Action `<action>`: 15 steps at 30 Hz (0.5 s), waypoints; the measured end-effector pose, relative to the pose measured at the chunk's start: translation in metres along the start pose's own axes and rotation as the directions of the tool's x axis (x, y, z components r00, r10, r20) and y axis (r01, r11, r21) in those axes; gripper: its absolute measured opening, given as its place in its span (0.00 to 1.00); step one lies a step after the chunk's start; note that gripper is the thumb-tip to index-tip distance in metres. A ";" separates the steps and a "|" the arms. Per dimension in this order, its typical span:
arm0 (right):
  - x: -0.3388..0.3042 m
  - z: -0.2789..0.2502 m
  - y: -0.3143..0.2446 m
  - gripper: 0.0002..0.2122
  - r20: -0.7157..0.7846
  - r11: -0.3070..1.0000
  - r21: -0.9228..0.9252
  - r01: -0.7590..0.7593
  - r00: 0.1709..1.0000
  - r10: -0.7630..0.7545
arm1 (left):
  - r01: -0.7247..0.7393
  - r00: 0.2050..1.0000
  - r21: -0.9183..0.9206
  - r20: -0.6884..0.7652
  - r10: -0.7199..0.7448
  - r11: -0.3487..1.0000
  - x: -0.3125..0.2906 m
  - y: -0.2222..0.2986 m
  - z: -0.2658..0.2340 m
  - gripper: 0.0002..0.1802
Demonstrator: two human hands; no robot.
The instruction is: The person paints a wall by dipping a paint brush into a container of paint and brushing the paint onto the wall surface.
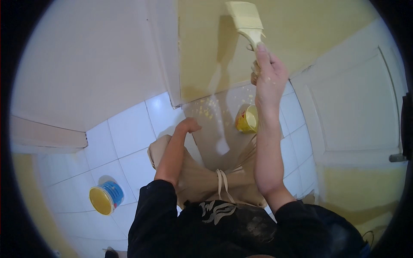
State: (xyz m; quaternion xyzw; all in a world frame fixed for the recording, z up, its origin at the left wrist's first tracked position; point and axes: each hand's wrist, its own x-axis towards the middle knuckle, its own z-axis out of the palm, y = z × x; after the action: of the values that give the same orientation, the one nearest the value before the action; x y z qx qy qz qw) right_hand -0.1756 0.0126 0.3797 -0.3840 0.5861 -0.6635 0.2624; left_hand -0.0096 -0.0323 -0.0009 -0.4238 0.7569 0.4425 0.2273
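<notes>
- Two bare hands in view, both reaching out from black sleeves.
- Right hand [269, 75] raised high and closed around the handle of a wide paintbrush [246, 21], forefinger laid along the handle, skin flecked with pale yellow paint.
- Brush bristles pressed flat against the yellow wall panel [206, 51], near the upper edge of the view, coated in the same yellow.
- Left hand [188, 125] lowered with nothing in it, fingers curled loosely inward, resting at the knee of the beige trousers [202, 172].
- Just beyond that hand, yellow paint spatters [206, 109] scattered over the white floor tiles [129, 129] at the foot of the wall.
- Small yellow paint tub [247, 119] standing open on the tiles beneath the right forearm, partly hidden by it.
- Second paint can [106, 198], blue-sided with a yellow inside, lying tipped on the tiles well off to the left.
- White wall surface [86, 56] to the left of the yellow panel.
- White panelled door [357, 99] to the right, with a metal handle [398, 158] at the far edge.
</notes>
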 end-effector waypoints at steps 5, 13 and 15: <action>-0.006 0.003 0.163 0.15 0.087 0.806 -0.538 0.247 0.967 -0.239 | -0.012 0.999 -0.040 -0.035 0.011 0.999 0.000 0.014 -0.001 0.25; -0.040 -0.051 0.220 0.17 0.073 0.869 -0.446 -0.216 0.958 0.276 | 0.005 0.994 -0.022 -0.107 -0.007 1.000 -0.016 -0.021 0.014 0.29; -0.014 -0.082 0.203 0.17 -0.014 0.844 -0.492 -0.214 0.971 0.238 | 0.065 0.994 -0.072 -0.082 -0.071 0.995 -0.025 -0.020 0.010 0.30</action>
State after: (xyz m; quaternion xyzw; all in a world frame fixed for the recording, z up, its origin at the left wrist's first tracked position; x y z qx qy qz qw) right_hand -0.2552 0.0354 0.1764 -0.3818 0.7696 -0.4484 0.2469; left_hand 0.0208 -0.0181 0.0025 -0.4755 0.7350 0.4422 0.1951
